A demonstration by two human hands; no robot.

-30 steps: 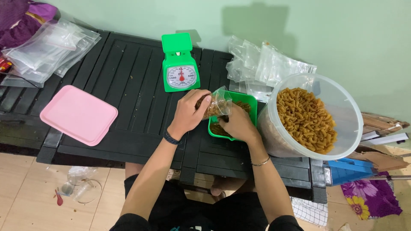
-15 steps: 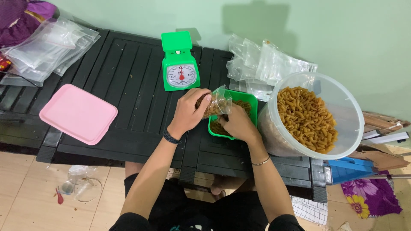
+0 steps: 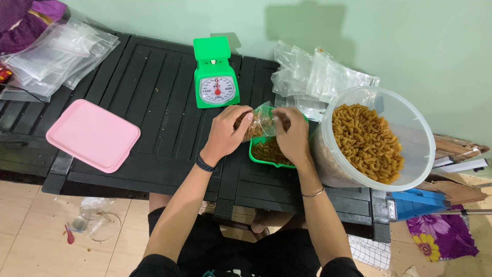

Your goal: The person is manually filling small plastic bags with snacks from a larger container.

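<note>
The left hand (image 3: pixel 225 134) held a small clear plastic bag (image 3: pixel 260 122) tilted over the green square tray (image 3: pixel 254 153) (catching spills) — the right hand (image 3: pixel 291 134), grip pinched at its mouth, fed in golden macaroni.

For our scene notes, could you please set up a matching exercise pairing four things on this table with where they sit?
Things:
1. pink lid
2. green kitchen scale
3. clear tub of macaroni snacks
4. small clear bag

Places:
A. held in the left hand, with the right hand at its mouth
B. far right of the table
C. left part of the table
D. back middle, by the wall

Pairs: 1-C, 2-D, 3-B, 4-A
</note>
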